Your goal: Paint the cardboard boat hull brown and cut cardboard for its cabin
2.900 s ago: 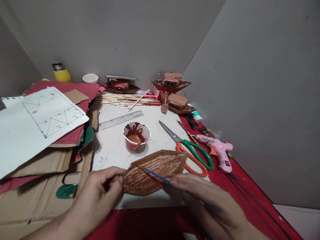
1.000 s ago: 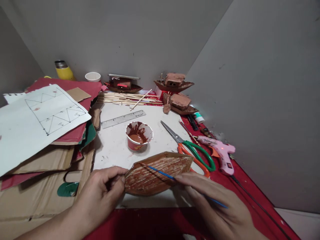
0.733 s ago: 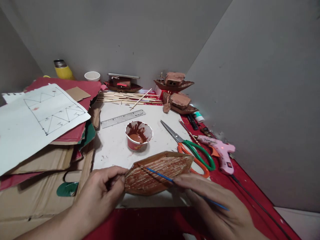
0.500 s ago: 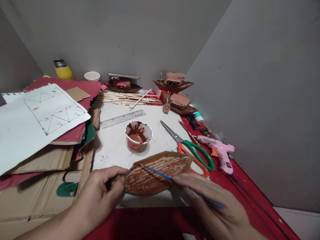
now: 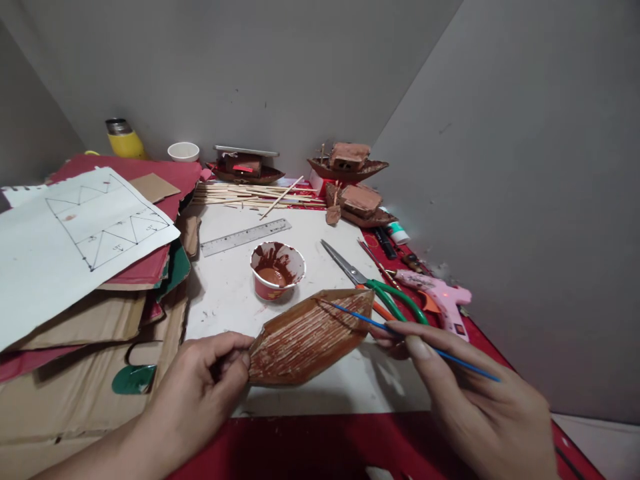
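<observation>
A brown boat-shaped piece (image 5: pixel 310 340) with a ridged, streaky inner surface is tilted above the white board. My left hand (image 5: pixel 205 380) pinches its left end. In my right hand (image 5: pixel 460 387) is a thin blue paintbrush (image 5: pixel 357 315), its tip touching the piece near the upper edge. Some fingers of that hand reach toward the right end of the piece; whether they touch it I cannot tell. Behind the piece stands a paper cup (image 5: pixel 273 287) with brown paint inside and smeared on its wall.
Scissors (image 5: pixel 350 267) and a pink glue gun (image 5: pixel 440 297) lie right. A ruler (image 5: pixel 245 237), wooden sticks (image 5: pixel 230 193) and model boats (image 5: pixel 350 163) are farther back. Left are stacked cardboard (image 5: pixel 90 320) and a drawing (image 5: pixel 105 220); a yellow bottle (image 5: pixel 125 142) stands behind.
The piece's right end has swung up and away from me. My right hand has moved right with the brush, whose tip is farther right along the piece. My left hand keeps its grip.
</observation>
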The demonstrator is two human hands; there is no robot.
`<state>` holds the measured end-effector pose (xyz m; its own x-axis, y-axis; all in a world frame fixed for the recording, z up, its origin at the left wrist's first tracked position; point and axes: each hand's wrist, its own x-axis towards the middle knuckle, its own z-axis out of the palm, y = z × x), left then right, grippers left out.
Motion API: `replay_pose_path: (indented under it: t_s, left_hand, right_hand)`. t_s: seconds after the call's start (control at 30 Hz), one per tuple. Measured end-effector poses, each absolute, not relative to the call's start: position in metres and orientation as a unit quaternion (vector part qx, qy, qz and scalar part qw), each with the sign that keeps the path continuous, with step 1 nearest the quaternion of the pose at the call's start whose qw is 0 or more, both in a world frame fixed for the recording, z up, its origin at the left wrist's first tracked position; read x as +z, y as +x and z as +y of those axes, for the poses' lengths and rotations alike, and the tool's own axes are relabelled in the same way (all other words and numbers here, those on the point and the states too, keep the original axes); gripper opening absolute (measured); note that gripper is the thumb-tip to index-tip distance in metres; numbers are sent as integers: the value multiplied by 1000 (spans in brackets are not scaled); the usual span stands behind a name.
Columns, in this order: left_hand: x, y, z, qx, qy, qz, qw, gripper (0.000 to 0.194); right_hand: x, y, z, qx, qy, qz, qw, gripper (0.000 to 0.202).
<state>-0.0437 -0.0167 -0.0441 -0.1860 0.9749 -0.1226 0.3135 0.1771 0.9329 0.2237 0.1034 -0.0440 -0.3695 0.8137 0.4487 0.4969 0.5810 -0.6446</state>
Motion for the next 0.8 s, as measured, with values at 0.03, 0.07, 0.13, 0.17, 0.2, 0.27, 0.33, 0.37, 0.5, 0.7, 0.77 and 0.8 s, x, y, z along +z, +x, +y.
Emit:
replay_pose_path:
  t_s: [0.03,0.07,0.13,0.17,0.2,0.27,0.33,0.37,0.5,0.7,0.77,0.8]
  left_hand:
    - [-44,-44,-17,410,493,652,404,21]
    - [-44,-44,-17,411,492,652,405,21]
    - [-44,-44,-17,410,491,652,407,21]
    - [-45,-44,-17,410,491,652,407,21]
    - [-45,-45,-17,408,492,651,409,21]
    - [-45,-45,-17,406,494,650,411,21]
    - [-45,-45,-17,404,495,649,412,22]
    - [-45,-45,-17,404,495,650,412,22]
    - [-43,-44,-16,408,496,650,405,22]
    - [-45,-44,-17,410,497,652,400,21]
    - [-46,-45,-17,406,497,655,399,20]
    - [-46,-45,-17,405,495,656,401,20]
  right_hand:
    - [-44,224,103,204,-410,-800,386,17]
    - [-44,223,103,204,-408,-801,386,17]
    - [-43,222,103,206,-393,-812,379,19]
    - [-43,221,103,209,-380,-821,373,20]
    - [-42,221,102,214,-364,-830,365,22]
    - [-42,219,102,226,-327,-849,347,26]
    - [-42,219,101,234,-285,-868,332,31]
    - [-42,219,101,236,-263,-878,323,33]
    - [-42,219,101,225,-215,-899,308,36]
    - [-39,220,106,172,-309,-873,336,22]
    - [-40,222,109,144,-350,-859,344,19]
    - [-41,223,110,131,-369,-852,346,18]
